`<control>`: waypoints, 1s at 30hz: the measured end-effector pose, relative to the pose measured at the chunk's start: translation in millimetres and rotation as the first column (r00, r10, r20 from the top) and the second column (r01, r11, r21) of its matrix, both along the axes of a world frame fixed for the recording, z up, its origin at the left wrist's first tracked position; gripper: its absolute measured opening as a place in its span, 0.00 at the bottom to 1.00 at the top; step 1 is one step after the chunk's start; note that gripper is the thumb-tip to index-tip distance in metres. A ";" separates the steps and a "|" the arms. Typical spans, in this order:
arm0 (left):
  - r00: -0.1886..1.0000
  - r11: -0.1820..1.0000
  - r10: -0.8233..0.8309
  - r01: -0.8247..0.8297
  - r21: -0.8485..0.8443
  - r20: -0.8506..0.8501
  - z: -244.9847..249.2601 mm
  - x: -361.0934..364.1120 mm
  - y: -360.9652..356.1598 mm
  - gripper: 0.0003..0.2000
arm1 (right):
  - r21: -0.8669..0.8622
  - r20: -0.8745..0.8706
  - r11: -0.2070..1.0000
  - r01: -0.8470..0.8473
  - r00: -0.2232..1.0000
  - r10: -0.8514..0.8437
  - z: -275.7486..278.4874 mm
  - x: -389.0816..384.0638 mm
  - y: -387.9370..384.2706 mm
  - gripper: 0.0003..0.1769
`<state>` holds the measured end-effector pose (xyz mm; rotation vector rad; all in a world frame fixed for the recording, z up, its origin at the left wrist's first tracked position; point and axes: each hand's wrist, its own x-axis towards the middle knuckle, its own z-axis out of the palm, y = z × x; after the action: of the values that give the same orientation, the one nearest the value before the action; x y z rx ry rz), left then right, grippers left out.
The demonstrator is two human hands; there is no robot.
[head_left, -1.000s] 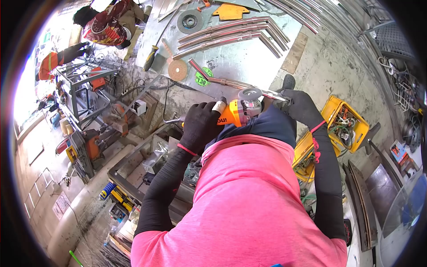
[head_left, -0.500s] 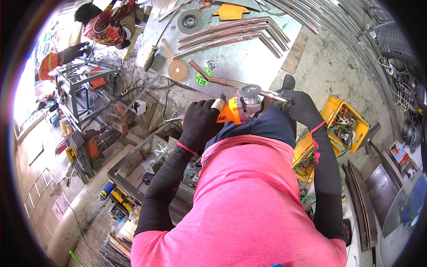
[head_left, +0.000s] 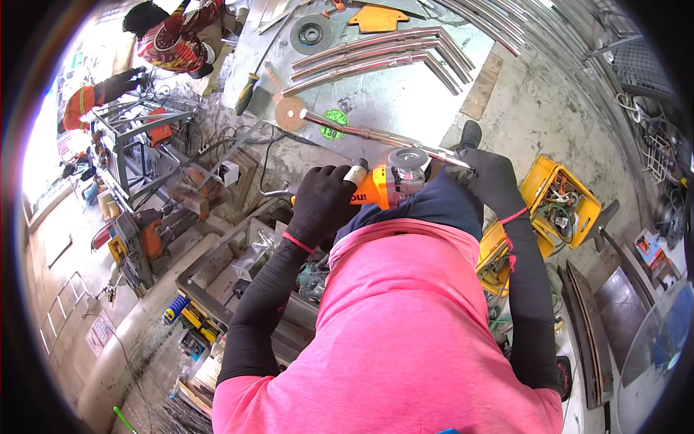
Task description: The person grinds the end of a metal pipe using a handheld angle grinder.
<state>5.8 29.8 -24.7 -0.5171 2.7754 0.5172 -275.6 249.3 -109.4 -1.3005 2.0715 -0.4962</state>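
My left hand (head_left: 323, 202), in a black glove, is wrapped round the body of an orange angle grinder (head_left: 372, 189), whose disc (head_left: 408, 158) faces up. My right hand (head_left: 493, 179), also gloved, grips the right end of a thin, shiny metal piece (head_left: 376, 136). The piece runs up and left over the metal tabletop, just above the disc, past a round green sticker (head_left: 335, 124). Whether it touches the disc cannot be made out. Several similar bent metal pieces (head_left: 376, 54) lie farther up on the metal table (head_left: 426, 108).
A brown disc (head_left: 291, 113), a dark grinding disc (head_left: 311, 34), a screwdriver (head_left: 246, 94) and a yellow angular block (head_left: 377, 19) lie on the table. A yellow crate (head_left: 587, 217) is at the right. Another person (head_left: 172, 40) works at the upper left, near metal frames (head_left: 130, 152).
The held metal piece has turned, and its far left end has swung down and left. The grinder has shifted slightly, with its disc a little lower. Both hands keep their holds.
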 end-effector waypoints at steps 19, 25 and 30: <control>1.000 1.000 0.016 -0.016 0.003 -0.016 0.6 4.0 8.4 0.25 | -0.190 -0.227 0.978 -0.089 0.973 0.044 -17.8 7.9 9.2 0.19; 0.998 0.999 0.039 -0.039 -0.012 -0.047 3.8 2.2 9.4 0.26 | -0.206 -0.234 0.974 -0.096 0.971 0.046 -18.7 8.7 9.8 0.20; 0.999 1.000 0.022 -0.022 -0.002 -0.040 3.4 0.6 8.8 0.26 | -0.227 -0.248 0.969 -0.099 0.968 0.041 -19.6 8.6 9.6 0.20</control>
<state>6.4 38.6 -21.3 -0.5441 2.8111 0.5352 -267.0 258.9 -129.0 -1.6407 2.2050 -0.5944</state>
